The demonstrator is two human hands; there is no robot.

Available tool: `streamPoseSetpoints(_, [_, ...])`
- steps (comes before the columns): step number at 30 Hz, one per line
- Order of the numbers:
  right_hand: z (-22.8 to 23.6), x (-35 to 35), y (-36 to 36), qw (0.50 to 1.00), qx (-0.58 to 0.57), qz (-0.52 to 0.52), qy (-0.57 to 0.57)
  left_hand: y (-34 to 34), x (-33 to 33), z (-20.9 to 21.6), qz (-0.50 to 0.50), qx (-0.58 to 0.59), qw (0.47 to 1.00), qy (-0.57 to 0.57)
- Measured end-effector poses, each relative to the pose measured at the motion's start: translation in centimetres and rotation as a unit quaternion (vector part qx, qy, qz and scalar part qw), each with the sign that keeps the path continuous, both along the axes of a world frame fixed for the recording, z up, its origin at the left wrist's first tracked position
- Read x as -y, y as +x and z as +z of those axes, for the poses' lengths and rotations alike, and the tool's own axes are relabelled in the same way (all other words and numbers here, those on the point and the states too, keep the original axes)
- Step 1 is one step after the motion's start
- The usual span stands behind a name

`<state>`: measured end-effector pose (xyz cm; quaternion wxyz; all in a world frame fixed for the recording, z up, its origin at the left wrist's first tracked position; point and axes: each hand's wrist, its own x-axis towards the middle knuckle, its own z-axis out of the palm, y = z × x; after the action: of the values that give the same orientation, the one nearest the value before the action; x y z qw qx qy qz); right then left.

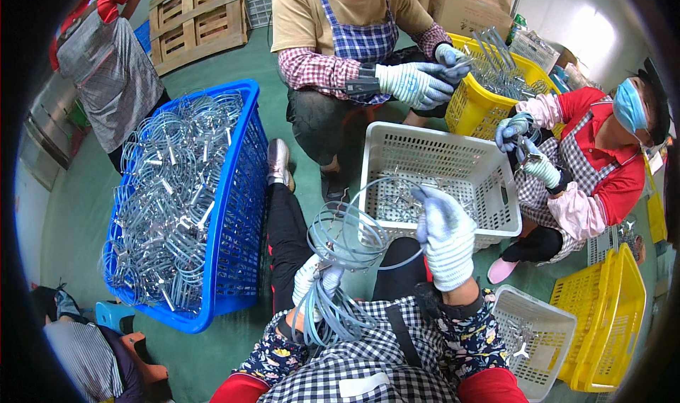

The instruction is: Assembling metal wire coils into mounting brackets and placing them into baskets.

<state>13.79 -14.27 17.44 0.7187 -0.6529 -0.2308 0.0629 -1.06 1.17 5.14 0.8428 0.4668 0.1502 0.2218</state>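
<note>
My left hand [309,284], in a striped white work glove, is closed around a bundle of coiled blue-grey cable [336,324] above my lap. Thin loops of it stand up above that hand, and others hang below it. Small metal fittings show near the fingers. To the right, my gloved right hand [449,241] is raised over the near edge of a white crate [512,226], fingers together on a wide loop of the same cable; the fingertips are slightly blurred. Loose metal parts [407,199] lie in the crate.
A blue basket [225,243] heaped with coiled cables stands left. Across from me a co-worker [361,35] handles metal parts beside a yellow basket [464,112]. Another co-worker [595,155] works at right. Lower right are a small white crate [559,332] and stacked yellow baskets [602,325].
</note>
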Motion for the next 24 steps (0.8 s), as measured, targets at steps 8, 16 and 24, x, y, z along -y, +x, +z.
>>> streamPoseSetpoints(8, [-2.4, -0.7, 1.0, 0.990, 0.004, 0.005, -0.139, -0.5, -0.3, -1.3, 0.042, -0.033, 0.991, 0.123])
streamPoseSetpoints(16, [-2.0, -1.1, 1.4, 0.981, 0.008, 0.028, -0.191, -0.9, -0.6, 0.8, -0.009, -0.112, 0.954, 0.278])
streamPoseSetpoints(24, [-2.3, -1.5, 1.8, 0.982, 0.021, 0.058, -0.181, -1.1, 0.2, 1.4, 0.013, -0.082, 0.972, 0.218])
